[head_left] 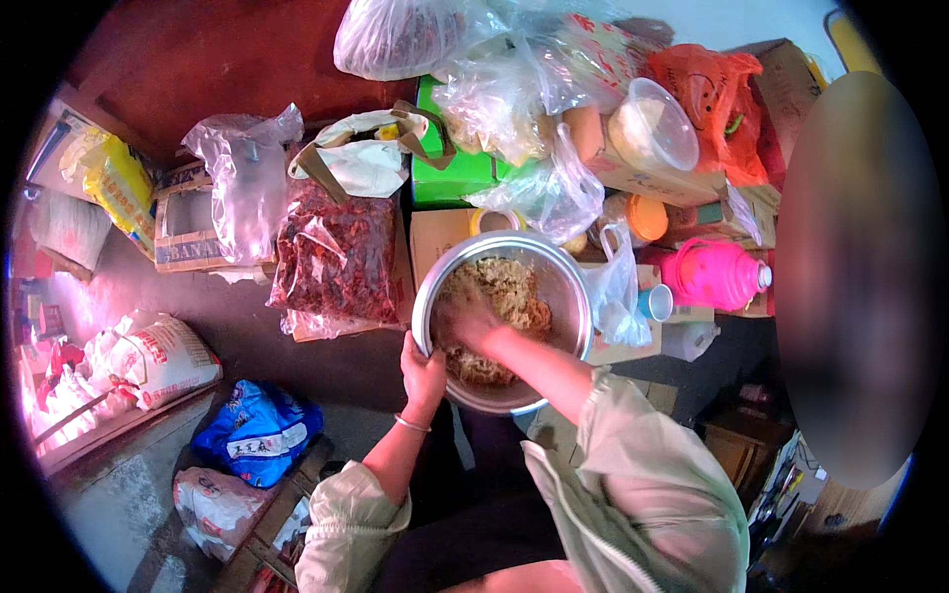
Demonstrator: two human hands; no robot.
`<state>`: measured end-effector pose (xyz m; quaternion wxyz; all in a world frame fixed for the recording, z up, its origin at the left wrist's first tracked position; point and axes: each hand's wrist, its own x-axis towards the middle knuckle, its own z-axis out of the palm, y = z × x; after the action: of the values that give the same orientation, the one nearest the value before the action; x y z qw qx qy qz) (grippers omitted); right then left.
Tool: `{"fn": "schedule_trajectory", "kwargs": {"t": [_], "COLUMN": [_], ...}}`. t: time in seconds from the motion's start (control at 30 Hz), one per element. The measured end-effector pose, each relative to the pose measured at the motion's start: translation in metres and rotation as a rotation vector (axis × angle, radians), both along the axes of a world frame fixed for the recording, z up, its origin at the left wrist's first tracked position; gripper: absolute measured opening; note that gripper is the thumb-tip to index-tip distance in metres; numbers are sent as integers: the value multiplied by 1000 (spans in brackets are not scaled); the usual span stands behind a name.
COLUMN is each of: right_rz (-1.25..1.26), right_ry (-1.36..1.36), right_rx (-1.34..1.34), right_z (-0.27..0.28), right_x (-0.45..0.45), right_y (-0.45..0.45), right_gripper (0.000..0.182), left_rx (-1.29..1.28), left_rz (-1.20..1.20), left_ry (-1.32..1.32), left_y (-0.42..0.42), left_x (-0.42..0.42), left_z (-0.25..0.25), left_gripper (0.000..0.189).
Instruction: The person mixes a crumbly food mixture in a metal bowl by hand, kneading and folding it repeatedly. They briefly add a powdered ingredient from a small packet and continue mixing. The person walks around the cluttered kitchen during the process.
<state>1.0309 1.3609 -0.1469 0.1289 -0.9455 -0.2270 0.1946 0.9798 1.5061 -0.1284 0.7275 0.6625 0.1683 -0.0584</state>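
Note:
A round stainless steel bowl [580,296] stands before me, holding a crumbly, light brown food mixture [511,278] with an orange-brown patch at its right. My left hand [424,374] grips the bowl's rim at the lower left, thumb on the near edge. Inside the bowl, my right hand [463,319] is in the mixture at the left side; its fingers are blurred and partly hidden, so whether they hold any of it cannot be told. Just behind the bowl lies a yellow roll of tape [497,220], partly covered by the rim.
Beyond the bowl are cardboard boxes [437,230], plastic bags [571,200], a lidded jar [645,217] and a pink thermos flask [708,274]. A bag of dark red dried food [341,259] lies left. Blue sack [256,434] at lower left; blurred area at far right.

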Motion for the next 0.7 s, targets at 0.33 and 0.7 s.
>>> {"fn": "schedule_trajectory", "kwargs": {"t": [0.33, 0.7], "right_rz": [-438, -242], "right_ry": [111, 88], "right_rx": [-214, -52], "right_z": [11, 41], "right_x": [-53, 30], "right_y": [-52, -55], "right_gripper": [73, 79], "left_rx": [2, 49], "left_rz": [110, 119], "left_ry": [159, 100], "left_y": [-2, -2], "left_x": [6, 8], "left_z": [1, 9], "left_gripper": [22, 17]}}
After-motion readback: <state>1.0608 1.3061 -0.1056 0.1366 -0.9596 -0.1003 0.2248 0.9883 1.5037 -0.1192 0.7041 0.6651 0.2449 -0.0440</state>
